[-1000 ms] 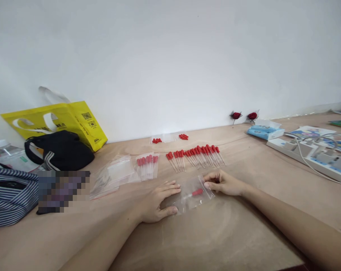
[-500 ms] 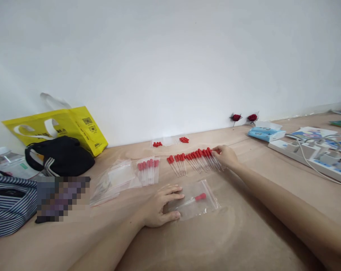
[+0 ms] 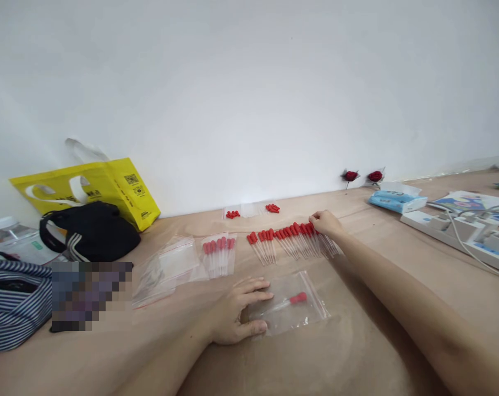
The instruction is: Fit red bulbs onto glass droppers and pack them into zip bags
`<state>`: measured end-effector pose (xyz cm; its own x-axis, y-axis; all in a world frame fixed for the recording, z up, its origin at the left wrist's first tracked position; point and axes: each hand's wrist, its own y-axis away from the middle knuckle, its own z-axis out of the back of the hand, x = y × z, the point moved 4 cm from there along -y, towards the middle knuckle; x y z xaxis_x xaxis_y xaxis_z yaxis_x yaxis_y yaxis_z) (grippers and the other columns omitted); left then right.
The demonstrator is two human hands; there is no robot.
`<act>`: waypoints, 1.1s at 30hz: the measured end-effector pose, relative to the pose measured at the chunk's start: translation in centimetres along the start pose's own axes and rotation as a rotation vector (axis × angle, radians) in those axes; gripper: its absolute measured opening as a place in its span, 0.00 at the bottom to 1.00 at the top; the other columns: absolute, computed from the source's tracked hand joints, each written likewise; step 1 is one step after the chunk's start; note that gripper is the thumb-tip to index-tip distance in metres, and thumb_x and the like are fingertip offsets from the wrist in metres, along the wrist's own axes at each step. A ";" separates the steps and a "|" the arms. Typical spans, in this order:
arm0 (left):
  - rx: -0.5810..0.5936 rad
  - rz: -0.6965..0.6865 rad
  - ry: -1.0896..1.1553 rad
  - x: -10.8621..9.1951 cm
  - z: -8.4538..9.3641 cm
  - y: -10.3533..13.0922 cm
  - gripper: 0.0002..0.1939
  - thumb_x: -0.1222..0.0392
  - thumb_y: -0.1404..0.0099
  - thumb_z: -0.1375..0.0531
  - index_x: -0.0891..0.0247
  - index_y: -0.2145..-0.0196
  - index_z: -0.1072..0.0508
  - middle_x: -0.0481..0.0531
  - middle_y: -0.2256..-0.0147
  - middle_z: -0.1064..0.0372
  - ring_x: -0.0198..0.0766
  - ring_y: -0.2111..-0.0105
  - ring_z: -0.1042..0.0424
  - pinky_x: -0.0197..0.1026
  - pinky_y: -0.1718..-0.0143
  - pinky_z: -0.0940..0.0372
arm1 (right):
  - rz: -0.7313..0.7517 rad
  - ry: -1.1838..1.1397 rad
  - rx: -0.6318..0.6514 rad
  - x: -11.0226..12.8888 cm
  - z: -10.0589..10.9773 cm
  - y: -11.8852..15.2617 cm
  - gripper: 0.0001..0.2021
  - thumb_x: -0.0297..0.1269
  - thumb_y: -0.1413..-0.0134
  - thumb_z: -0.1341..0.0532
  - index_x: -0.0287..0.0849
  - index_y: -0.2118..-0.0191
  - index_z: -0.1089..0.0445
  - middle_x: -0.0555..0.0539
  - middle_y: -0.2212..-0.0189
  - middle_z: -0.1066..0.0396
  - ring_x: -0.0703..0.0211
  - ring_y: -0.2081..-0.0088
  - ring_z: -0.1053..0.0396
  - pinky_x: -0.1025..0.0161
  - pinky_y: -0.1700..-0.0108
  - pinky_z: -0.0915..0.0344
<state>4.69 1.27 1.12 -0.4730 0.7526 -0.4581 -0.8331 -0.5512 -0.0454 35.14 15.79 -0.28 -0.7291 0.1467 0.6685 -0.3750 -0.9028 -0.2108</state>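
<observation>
My left hand (image 3: pixel 239 311) rests with its fingers spread on the left edge of a clear zip bag (image 3: pixel 280 324). A single dropper (image 3: pixel 297 297) with a red rubber bulb lies inside that bag. Farther back, a row of red-bulbed glass droppers (image 3: pixel 288 233) is laid side by side. At the row's right end my right hand (image 3: pixel 325 223) has its fingers closed at the bulb of a dropper. The fingers partly hide that bulb. Left of the row, another clear bag (image 3: pixel 219 267) holds several droppers.
Flat clear bags (image 3: pixel 166 269) lie left. Two bags with loose red bulbs (image 3: pixel 233 214) lie by the wall. A yellow bag (image 3: pixel 109 181), black pouch (image 3: pixel 96 231) and striped cloth (image 3: pixel 16 302) stand left. A tissue pack (image 3: pixel 393 201), power strip (image 3: pixel 459 236) and artificial roses (image 3: pixel 350 176) are right.
The view has shifted slightly, so everything sits a little lower and mostly farther right. My left hand stays on the bag, and my right hand remains at the row's right end.
</observation>
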 end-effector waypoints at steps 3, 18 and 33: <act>0.009 0.011 -0.003 0.1 -0.1 0.0 0.26 0.47 0.43 0.44 0.55 0.47 0.39 0.53 0.44 0.47 0.47 0.43 0.49 0.54 0.44 0.53 | -0.001 -0.126 0.031 0.3 1.2 0.3 0.10 0.38 0.51 0.47 0.39 0.74 0.33 0.44 0.74 0.30 0.61 0.72 0.33 0.67 0.72 0.41; -0.022 0.044 0.016 -0.1 0.1 0.1 0.26 0.48 0.43 0.43 0.55 0.47 0.39 0.52 0.44 0.46 0.46 0.44 0.48 0.53 0.44 0.53 | -0.184 -1.053 0.008 -2.2 2.8 12.0 0.13 0.46 0.53 0.44 0.43 0.66 0.39 0.53 0.77 0.35 0.70 0.82 0.41 0.71 0.82 0.44; -0.008 0.056 -0.010 -0.5 0.3 -0.1 0.26 0.48 0.43 0.44 0.57 0.48 0.39 0.53 0.44 0.45 0.46 0.44 0.47 0.53 0.44 0.53 | -0.248 -1.095 0.034 -1.1 2.1 13.6 0.12 0.46 0.53 0.44 0.43 0.66 0.41 0.51 0.76 0.36 0.68 0.82 0.41 0.69 0.81 0.42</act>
<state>4.89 1.08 1.61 -0.5215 0.7244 -0.4509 -0.8032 -0.5951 -0.0273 32.05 2.51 -2.43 0.2657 -0.0959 0.9593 -0.4119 -0.9109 0.0231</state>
